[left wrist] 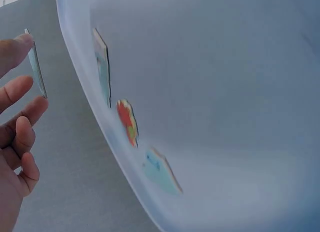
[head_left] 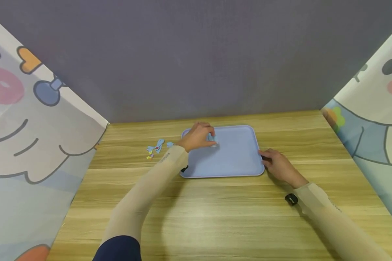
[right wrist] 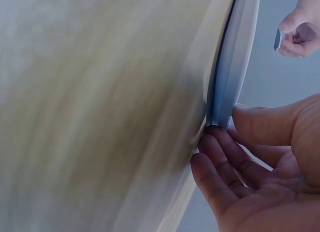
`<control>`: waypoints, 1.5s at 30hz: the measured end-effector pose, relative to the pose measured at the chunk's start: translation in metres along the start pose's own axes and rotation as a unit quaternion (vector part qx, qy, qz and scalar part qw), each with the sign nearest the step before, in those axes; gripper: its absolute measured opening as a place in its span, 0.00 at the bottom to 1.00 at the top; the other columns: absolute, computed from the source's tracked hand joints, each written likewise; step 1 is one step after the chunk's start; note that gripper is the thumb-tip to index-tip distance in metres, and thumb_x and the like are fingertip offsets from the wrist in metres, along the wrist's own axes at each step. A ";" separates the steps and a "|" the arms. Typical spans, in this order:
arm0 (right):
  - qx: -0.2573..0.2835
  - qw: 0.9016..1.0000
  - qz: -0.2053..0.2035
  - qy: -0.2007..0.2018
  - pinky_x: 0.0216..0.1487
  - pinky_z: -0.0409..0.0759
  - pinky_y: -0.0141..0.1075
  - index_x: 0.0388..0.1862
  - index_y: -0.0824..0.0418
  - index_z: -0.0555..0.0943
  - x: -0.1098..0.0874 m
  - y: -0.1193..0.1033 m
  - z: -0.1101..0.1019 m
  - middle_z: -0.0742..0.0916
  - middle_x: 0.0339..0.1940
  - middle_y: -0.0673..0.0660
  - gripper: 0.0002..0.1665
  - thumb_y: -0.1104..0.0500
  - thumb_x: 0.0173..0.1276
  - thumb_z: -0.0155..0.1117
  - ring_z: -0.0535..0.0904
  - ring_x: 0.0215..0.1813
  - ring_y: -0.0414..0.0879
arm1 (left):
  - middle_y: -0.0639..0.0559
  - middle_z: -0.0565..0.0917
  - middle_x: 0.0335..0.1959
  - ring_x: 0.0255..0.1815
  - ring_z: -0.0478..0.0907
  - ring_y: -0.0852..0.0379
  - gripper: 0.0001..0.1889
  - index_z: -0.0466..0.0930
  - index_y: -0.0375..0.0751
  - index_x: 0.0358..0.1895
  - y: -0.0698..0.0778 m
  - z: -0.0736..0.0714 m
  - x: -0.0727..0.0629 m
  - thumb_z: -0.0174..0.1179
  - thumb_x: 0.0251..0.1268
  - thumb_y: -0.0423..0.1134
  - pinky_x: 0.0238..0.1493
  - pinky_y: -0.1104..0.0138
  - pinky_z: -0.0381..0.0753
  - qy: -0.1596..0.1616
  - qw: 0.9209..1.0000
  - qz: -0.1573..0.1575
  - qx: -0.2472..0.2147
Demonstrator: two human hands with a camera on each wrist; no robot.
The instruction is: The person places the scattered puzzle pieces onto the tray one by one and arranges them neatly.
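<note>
The left hand (head_left: 198,137) is pinching a thin piece (head_left: 211,137) between thumb and fingertips above the tray (head_left: 230,152); the right hand (head_left: 279,166) is pinching the tray's right rim, thumb above, fingers below; that hold is probably working best when light, since lifting the rim could start things sliding; the left hand is likely doing well by gripping only the edges, and lowering the piece flat would seem kinder than dropping it; the held piece is looking pale blue and flat, like stiff card, its printed side not showing clearly; inside the tray, a red-and-yellow piece (left wrist: 127,122) is lying along the rim between a whitish-blue piece (left wrist: 103,67) and a light blue piece (left wrist: 161,173); small scattered pieces (head_left: 159,145) are lying on the table (head_left: 215,217) left of the tray.
</note>
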State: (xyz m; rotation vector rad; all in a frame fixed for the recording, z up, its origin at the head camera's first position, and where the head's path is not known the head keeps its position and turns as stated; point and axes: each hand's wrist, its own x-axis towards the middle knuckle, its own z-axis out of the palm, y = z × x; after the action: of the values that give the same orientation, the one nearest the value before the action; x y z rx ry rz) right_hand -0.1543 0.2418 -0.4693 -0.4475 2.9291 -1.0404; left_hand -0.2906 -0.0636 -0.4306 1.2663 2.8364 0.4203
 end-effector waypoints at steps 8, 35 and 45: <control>0.001 1.000 -0.001 -0.003 0.45 0.75 0.53 0.59 0.77 0.72 0.001 0.000 0.000 0.80 0.45 0.68 0.25 0.75 0.62 0.60 0.77 0.46 0.60 | 0.57 0.78 0.35 0.41 0.72 0.57 0.11 0.80 0.49 0.36 0.013 0.010 0.015 0.69 0.54 0.49 0.54 0.55 0.60 -0.046 0.998 -0.048 -0.003; 0.002 1.000 0.004 -0.012 0.49 0.73 0.54 0.60 0.76 0.71 0.004 -0.004 0.000 0.80 0.48 0.68 0.24 0.74 0.64 0.59 0.76 0.51 0.62 | 0.54 0.80 0.38 0.43 0.73 0.54 0.13 0.81 0.45 0.43 0.004 0.006 0.016 0.65 0.59 0.47 0.56 0.54 0.61 -0.046 0.994 -0.102 0.015; 0.002 1.000 0.010 -0.013 0.48 0.73 0.54 0.59 0.76 0.71 0.001 -0.002 -0.002 0.79 0.47 0.69 0.24 0.74 0.63 0.60 0.76 0.49 0.62 | 0.49 0.82 0.43 0.46 0.74 0.54 0.16 0.80 0.39 0.48 -0.010 -0.011 -0.013 0.66 0.59 0.43 0.54 0.54 0.62 -0.024 0.993 -0.111 -0.011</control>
State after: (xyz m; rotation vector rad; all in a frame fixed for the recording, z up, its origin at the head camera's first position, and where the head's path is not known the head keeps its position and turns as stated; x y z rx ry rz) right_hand -0.1546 0.2415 -0.4663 -0.4268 2.9020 -1.0304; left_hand -0.2909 -0.0820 -0.4239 0.9298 2.8785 0.4058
